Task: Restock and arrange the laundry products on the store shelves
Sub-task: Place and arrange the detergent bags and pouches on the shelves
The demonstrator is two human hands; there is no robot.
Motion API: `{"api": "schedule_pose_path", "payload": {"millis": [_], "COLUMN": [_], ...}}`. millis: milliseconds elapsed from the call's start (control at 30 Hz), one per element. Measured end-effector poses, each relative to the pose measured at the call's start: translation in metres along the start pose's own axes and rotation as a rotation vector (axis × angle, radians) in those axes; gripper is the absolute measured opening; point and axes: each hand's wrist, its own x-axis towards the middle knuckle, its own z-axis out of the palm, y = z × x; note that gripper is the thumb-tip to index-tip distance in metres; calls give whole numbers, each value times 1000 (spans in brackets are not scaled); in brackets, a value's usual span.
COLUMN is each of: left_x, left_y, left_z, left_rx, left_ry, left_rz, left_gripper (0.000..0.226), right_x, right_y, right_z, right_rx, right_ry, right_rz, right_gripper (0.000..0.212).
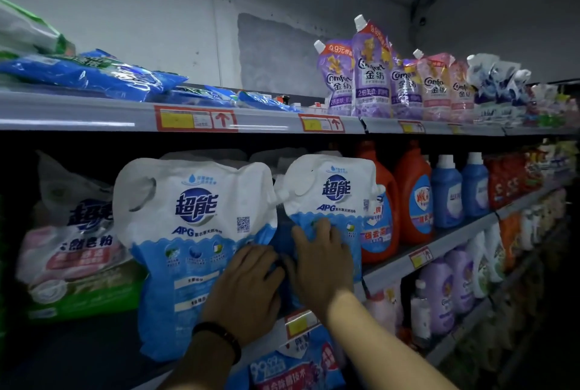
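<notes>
The middle shelf (455, 237) carries a big white-and-blue detergent pouch (194, 232) standing upright, with a smaller matching pouch (329, 189) just beside it. Both are opaque, so I can't see their contents. Orange jugs (414, 195) and blue bottles (447, 192) stand to the right. The right hand (320, 258) lies flat, fingers spread, on the smaller pouch. The left hand (244, 289) rests at the big pouch's edge, fingers bent into the gap; whether it grips, I cannot tell.
</notes>
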Motion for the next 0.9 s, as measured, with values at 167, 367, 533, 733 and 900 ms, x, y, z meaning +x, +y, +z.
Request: {"api": "schedule_pose_path", "payload": {"millis": [167,367,533,733,900], "left_x": [-1,-2,-2,1,2], "left_y": [-2,-3,-3,-3,-1], "left_z": [5,13,10,17,11], "left_rx": [5,20,-6,-11,-132], "left_ry": [-12,7,15,9,77], "left_rz": [-5,12,5,9,9], "left_gripper": [22,26,25,26,18], "right_x": [-25,-27,-17,9,-7], "right_y": [13,11,16,68,76], "right_z": [16,21,10,-52,-112], "right_rx": [201,403,564,813,1048], "right_ry": [261,427,460,602,446], "right_rz": [247,373,310,415,283], "right_gripper": [45,22,35,39,46]}}
